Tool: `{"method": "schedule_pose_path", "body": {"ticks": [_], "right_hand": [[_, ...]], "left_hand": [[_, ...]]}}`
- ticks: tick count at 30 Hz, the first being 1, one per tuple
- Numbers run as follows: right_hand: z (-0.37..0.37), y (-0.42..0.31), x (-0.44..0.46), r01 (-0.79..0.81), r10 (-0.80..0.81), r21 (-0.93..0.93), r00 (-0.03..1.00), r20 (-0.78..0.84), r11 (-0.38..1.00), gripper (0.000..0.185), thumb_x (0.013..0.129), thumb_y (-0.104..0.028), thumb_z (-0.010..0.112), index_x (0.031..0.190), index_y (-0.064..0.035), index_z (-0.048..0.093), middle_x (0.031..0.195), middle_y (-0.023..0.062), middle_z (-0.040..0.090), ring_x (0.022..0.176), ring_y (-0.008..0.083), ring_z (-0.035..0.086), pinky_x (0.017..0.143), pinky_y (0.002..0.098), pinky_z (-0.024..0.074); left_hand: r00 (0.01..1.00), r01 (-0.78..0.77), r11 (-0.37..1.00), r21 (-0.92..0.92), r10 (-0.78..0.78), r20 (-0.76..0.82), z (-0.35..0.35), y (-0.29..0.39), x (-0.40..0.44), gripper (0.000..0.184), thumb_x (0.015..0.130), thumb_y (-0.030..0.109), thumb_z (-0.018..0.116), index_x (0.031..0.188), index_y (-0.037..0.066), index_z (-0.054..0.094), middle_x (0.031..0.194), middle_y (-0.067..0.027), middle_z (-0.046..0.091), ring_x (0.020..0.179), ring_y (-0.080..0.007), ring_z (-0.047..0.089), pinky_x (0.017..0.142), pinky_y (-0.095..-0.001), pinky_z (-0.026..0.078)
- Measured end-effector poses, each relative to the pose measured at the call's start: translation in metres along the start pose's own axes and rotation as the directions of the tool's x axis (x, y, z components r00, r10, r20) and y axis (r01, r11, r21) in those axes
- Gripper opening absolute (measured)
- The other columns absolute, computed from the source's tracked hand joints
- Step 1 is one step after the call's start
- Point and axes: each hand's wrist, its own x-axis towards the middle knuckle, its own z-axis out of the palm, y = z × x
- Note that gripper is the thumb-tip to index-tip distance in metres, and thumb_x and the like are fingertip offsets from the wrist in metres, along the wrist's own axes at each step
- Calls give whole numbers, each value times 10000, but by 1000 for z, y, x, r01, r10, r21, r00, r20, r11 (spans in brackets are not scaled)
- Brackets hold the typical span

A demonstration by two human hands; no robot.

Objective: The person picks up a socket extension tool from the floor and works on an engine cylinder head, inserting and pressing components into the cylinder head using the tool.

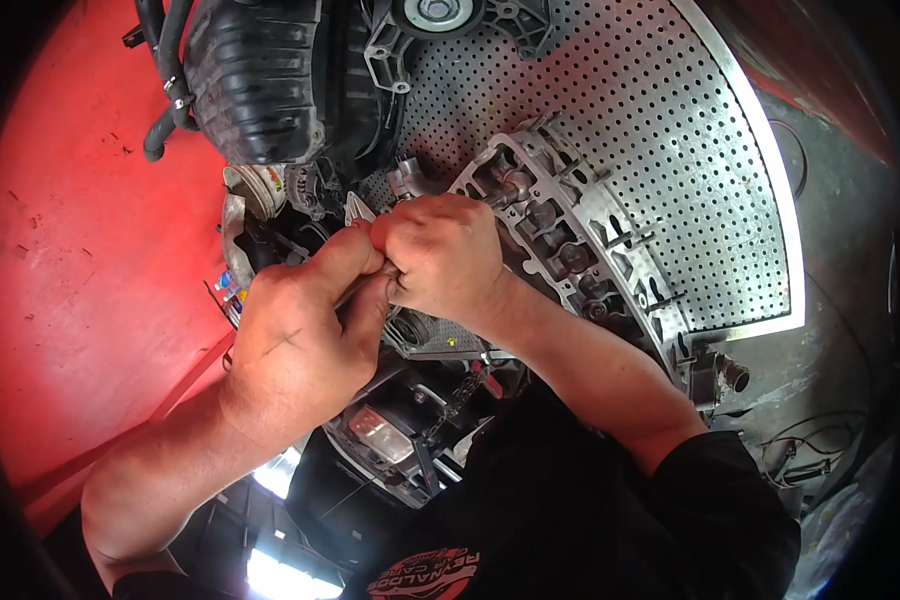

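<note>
My left hand (305, 335) and my right hand (440, 255) meet near the middle of the view, their fingers pinched together and touching. Whatever lies between the fingertips is too small or hidden to make out. Just right of my right hand, a metal cylinder head (570, 250) with open chambers lies on a perforated metal tray (710, 180). Behind the hands is a small metal fitting (407, 178). Other metal parts below the fingers are partly covered by my hands.
A black ribbed plastic part (255, 85) with hoses stands at the upper left, beside a grey bracket with a round centre (438, 12). A red surface (90, 240) spans the left. Near my body are a lamp-like part (380, 432) and a red-handled tool (487, 380).
</note>
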Motion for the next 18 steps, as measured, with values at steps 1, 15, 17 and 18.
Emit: {"method": "schedule_pose_path", "body": {"ticks": [1, 15, 17, 18], "right_hand": [[0, 0, 0, 14, -14, -29, 1000, -9, 999, 227, 610, -262, 807, 726, -162, 639, 608, -2, 586, 560, 202, 646, 512, 361, 504], [-2, 0, 3, 9, -9, -27, 1000, -5, 1000, 206, 615, -252, 807, 652, -163, 626, 577, 9, 581, 543, 214, 643, 499, 366, 505], [-1, -3, 2, -2, 2, 4, 1000, -6, 1000, 202, 616, -246, 807, 651, -160, 628, 575, 10, 581, 543, 215, 642, 502, 367, 506], [1, -2, 1, -10, 10, 13, 1000, -23, 1000, 199, 610, -240, 806, 652, -155, 631, 581, 11, 585, 544, 218, 641, 506, 370, 507]], "left_hand": [[1000, -1, 1000, -18, 1, -3, 0, 1, 0, 66, 938, -61, 637, 996, -38, 617, 860, -148, 727, 802, -130, 715, 686, -283, 555], [998, -23, 999, -43, 20, -64, 1, 5, 2, 118, 893, -10, 662, 1006, 17, 638, 686, -209, 635, 655, -368, 698, 566, -400, 518], [991, -83, 995, -54, 77, -106, 4, 1, 2, 122, 894, -3, 666, 1008, 24, 630, 669, -207, 628, 637, -379, 687, 545, -416, 511], [992, -81, 995, -52, 76, -103, 4, 0, 2, 122, 894, -3, 666, 1008, 24, 630, 669, -207, 628, 637, -379, 687, 545, -416, 511]]}}
